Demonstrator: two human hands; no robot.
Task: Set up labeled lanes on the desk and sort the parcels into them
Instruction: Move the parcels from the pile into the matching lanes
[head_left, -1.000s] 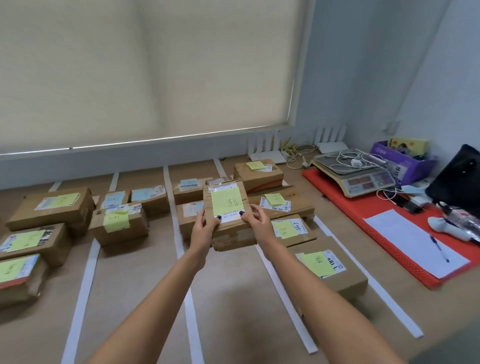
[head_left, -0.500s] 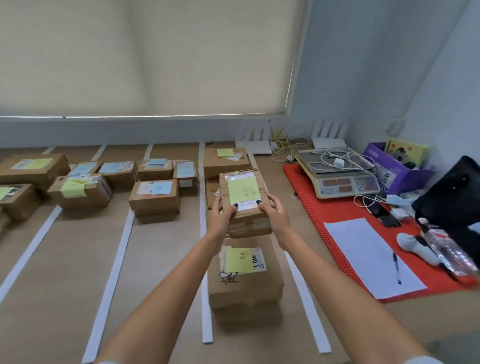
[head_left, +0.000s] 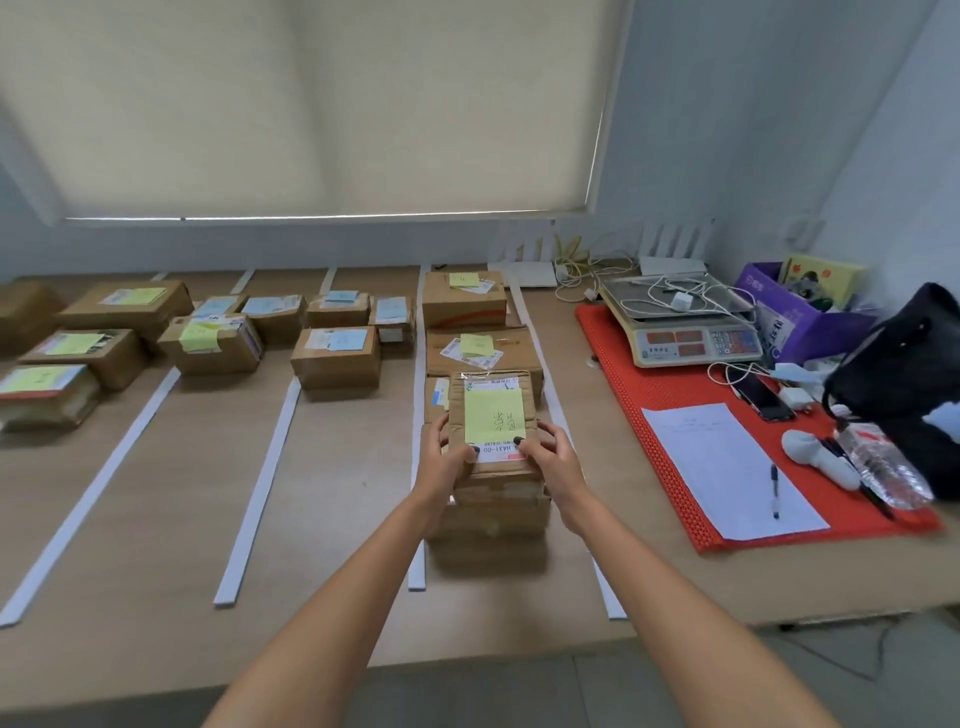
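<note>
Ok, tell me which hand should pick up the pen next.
Right. The pen lies on the white sheet over the red mat, on the right hand's side. The left hand would have to cross the parcel both are holding.

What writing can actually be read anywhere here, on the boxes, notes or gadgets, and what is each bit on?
"H431-00": white shipping label on the brown cardboard parcel held by left hand and right hand.
Handwriting on its yellow sticky note: not legible.
Other parcels' notes and labels: too small.
Grey weighing scale displays: blurred.
White paper sheet: too faint.
Purple box print: unreadable.
</note>
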